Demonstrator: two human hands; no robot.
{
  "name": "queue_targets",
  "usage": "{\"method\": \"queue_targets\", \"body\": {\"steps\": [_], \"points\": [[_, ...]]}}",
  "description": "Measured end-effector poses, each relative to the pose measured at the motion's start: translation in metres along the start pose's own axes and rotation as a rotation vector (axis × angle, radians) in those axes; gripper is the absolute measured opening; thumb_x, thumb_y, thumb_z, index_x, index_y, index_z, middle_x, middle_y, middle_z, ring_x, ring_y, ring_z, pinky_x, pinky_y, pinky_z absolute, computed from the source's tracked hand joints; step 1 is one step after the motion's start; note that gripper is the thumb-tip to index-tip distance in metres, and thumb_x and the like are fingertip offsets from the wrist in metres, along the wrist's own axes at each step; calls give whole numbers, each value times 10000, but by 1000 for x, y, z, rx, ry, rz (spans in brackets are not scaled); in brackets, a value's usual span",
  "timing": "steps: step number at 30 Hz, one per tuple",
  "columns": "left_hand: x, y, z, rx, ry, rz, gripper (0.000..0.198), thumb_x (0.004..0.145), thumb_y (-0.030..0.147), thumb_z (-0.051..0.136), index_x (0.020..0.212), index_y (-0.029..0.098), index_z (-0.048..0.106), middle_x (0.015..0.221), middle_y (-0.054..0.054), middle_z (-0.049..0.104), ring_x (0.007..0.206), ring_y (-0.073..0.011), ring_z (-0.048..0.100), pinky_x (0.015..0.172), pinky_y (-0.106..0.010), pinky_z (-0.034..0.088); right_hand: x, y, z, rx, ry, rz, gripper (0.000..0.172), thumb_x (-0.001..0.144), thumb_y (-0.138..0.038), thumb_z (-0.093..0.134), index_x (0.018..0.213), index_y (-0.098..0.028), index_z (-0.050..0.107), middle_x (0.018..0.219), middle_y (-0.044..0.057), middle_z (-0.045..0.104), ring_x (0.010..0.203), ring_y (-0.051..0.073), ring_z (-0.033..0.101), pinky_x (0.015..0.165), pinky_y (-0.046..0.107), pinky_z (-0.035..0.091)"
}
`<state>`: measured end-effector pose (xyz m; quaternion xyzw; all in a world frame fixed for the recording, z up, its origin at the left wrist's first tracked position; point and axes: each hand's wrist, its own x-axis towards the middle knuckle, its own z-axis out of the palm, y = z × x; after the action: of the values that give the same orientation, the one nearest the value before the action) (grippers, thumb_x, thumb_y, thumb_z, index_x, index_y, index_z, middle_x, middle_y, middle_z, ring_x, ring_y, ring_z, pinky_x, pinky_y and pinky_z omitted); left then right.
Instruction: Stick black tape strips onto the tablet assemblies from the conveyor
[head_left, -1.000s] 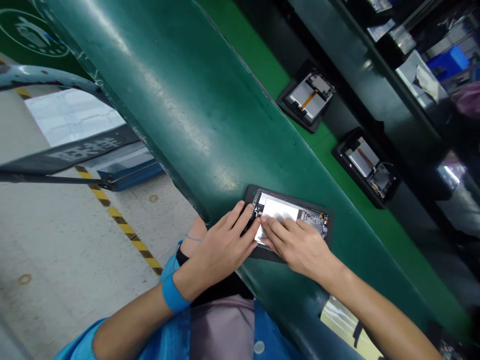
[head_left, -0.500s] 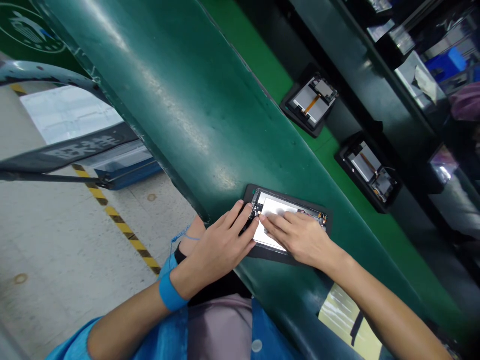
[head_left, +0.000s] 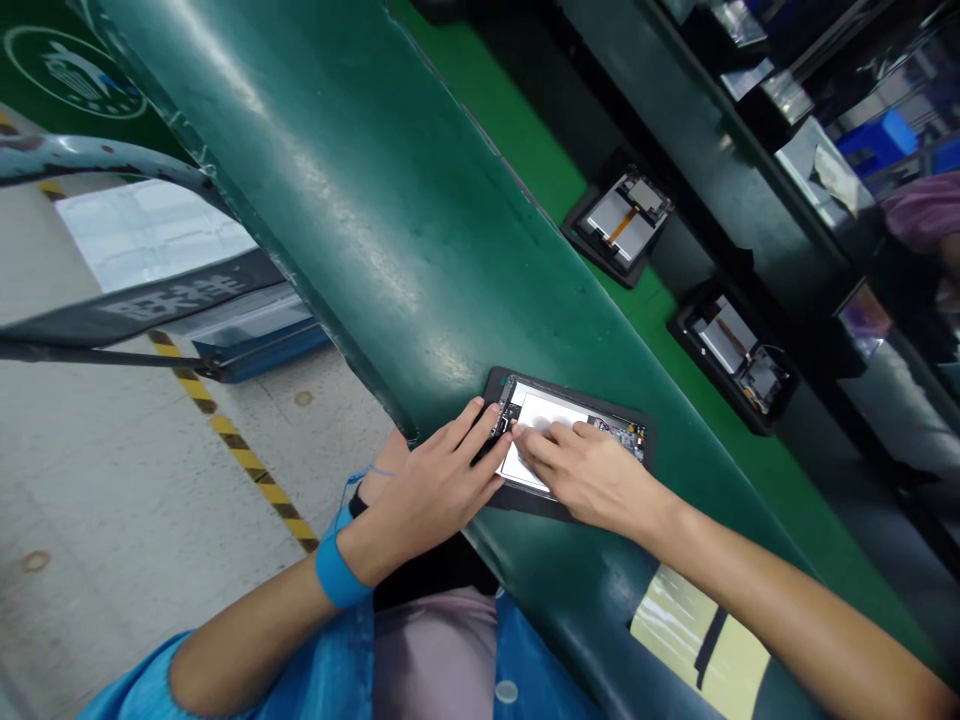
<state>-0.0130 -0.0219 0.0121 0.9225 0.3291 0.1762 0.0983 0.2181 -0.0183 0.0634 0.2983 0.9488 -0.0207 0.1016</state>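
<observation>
An opened tablet (head_left: 555, 408) with a bright white panel and a circuit board exposed at its right end lies in a black tray (head_left: 551, 505) on the green bench. My left hand (head_left: 439, 480), wearing a blue wrist band (head_left: 341, 572), rests with fingers stretched out over the tablet's left end. Bent fingers of my right hand (head_left: 592, 470) press together over the white panel, their tips close to the left fingertips by a small dark part. What they hold, if anything, is hidden.
Two more opened tablets (head_left: 621, 220) (head_left: 731, 340) in black trays stand on the green strip beyond the bench (head_left: 360, 220). A yellow sheet (head_left: 675, 620) lies right of my body. Part of another person in a purple sleeve (head_left: 926, 215) shows at far right.
The fingers of my right hand have bent more, still over the white panel. My left hand stays at the tablet's left end. The view has shifted slightly.
</observation>
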Motion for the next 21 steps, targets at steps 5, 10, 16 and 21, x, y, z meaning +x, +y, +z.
{"method": "queue_targets", "body": {"steps": [5, 10, 16, 21], "points": [[-3, 0, -1, -3, 16, -19, 375, 993, 262, 565, 1335, 115, 612, 1457, -211, 579, 1396, -359, 522, 1041, -469, 556, -9, 9, 10, 228, 71, 128, 403, 1101, -333, 380, 1388, -123, 570, 1078, 102, 679, 830, 185, 647, 654, 317, 513], [-3, 2, -3, -20, -8, -41, 397, 978, 265, 590, 1352, 134, 603, 1468, -210, 567, 1422, -357, 493, 1070, -485, 533, -14, 8, 13, 287, 117, 166, 410, 1101, -346, 366, 1390, -136, 567, 1123, 122, 678, 918, 198, 665, 702, 307, 521], [-2, 3, -2, -17, -28, -48, 468, 965, 284, 619, 1409, 147, 559, 1471, -216, 561, 1418, -359, 496, 1076, -490, 522, -7, 8, 10, 144, 102, 84, 383, 1105, -302, 363, 1313, -97, 611, 1024, 107, 688, 826, 195, 634, 655, 321, 481], [-1, 4, -1, 3, -16, -43, 478, 954, 282, 638, 1405, 142, 563, 1461, -220, 566, 1419, -358, 491, 1079, -486, 517, -2, 14, 3, 92, 23, 4, 363, 1090, -261, 389, 1306, -68, 608, 964, 88, 660, 800, 204, 600, 622, 332, 444]]}}
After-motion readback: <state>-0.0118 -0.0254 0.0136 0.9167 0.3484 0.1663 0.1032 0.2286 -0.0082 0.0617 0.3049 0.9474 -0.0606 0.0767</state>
